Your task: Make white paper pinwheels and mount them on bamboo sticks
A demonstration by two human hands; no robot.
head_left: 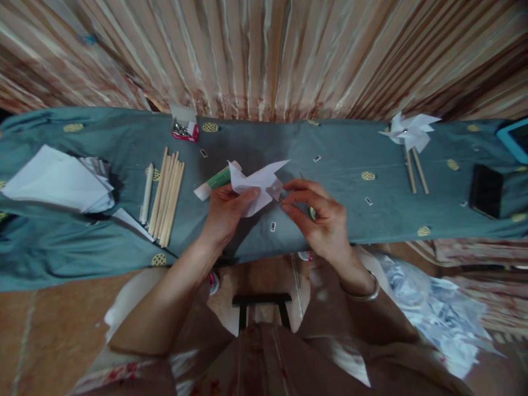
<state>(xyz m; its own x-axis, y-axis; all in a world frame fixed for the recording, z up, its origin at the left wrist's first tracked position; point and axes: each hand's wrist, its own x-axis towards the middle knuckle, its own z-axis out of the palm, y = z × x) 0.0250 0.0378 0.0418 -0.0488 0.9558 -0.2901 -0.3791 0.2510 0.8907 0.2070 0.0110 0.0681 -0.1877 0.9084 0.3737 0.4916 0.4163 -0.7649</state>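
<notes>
My left hand (226,212) grips a white paper pinwheel (259,180), its thumb pressed across the folded blades. The fingers of my right hand (315,213) are pinched at the pinwheel's right edge. Something small and dark shows at those fingertips, too small to name. Behind my left hand lies a green and white box (214,181), partly covered by the pinwheel. A finished-looking pinwheel (408,132) rests at the back right, with two wooden sticks (416,170) below it.
On the left are a stack of white paper (58,179), a white pen-like stick (147,195) and several wooden sticks (165,198). A small open box of metal pins (184,129) stands behind. A dark phone (487,190) and a blue-edged device (515,140) lie far right.
</notes>
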